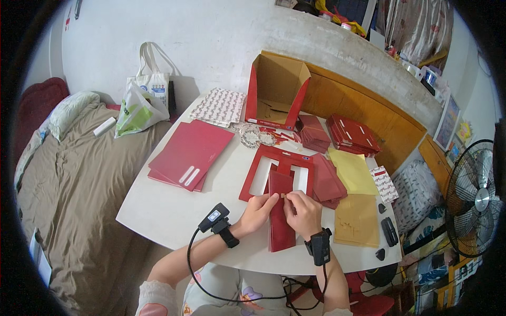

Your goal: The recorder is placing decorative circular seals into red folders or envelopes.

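A narrow stack of red paper envelopes (282,233) lies lengthwise before me, its far end over a red cardboard frame with cut-out windows (248,178). My left hand (259,209) grips the stack's left edge, thumb on top. The fingertips of my right hand (303,209) are pinched together at a small tan piece (282,195) on the stack. More red envelopes (328,179) are fanned beside the frame at the right. Yellow sheets (354,170) and tan sheets (355,221) lie to the right of those.
Large red folders (191,154) lie at the left, patterned sheets (219,106) behind them. An open red cardboard box (276,89) stands at the back, near banded envelopes (314,132) and stacked red packs (352,134). A black case (389,232) sits at the right edge, a fan (474,199) beyond.
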Demonstrator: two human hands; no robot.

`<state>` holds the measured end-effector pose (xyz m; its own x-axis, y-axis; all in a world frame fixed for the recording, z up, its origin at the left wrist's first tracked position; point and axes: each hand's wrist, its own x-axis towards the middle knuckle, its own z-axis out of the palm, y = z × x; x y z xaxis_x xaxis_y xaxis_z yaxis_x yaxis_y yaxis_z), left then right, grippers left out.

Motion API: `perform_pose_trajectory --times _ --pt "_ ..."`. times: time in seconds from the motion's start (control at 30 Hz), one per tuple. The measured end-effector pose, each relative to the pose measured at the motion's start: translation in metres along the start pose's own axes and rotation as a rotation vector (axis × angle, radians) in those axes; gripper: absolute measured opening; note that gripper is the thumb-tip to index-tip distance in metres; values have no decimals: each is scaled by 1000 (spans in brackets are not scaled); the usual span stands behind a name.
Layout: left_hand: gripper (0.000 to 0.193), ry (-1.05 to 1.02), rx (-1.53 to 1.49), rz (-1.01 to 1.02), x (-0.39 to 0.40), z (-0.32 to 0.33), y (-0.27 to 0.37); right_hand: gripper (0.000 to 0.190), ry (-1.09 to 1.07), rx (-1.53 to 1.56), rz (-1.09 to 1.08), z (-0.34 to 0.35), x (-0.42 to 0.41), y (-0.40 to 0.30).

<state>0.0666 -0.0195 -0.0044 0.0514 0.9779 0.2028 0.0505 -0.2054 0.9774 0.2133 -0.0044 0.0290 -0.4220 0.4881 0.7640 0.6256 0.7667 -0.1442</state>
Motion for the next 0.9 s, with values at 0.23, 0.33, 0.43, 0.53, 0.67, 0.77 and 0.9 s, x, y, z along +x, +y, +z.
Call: perform_pose_trajectory --times 0.23,0.33,0.43,0.53,0.67,0.77,0.9 --pt "42 12 -69 35 3 3 -8 11 8 52 26 2 1 3" --pt "40 -56 -56 -80 0 -1 -1 11 -12 109 89 2 0 5" --pt "40 -44 -35 -71 1 -2 -6 10 -22 184 127 5 -1 7" --pt "40 -27 -46 -20 2 -1 -11 9 -26 216 149 5 0 8" --pt "42 -13 -23 -35 2 -1 -4 9 -24 184 136 5 -2 8" --pt "41 -9 -28 -65 0 -2 -1 10 10 70 54 8 -2 3" --pt "40 10 -14 -20 2 1 -8 10 7 -61 3 8 -2 0"
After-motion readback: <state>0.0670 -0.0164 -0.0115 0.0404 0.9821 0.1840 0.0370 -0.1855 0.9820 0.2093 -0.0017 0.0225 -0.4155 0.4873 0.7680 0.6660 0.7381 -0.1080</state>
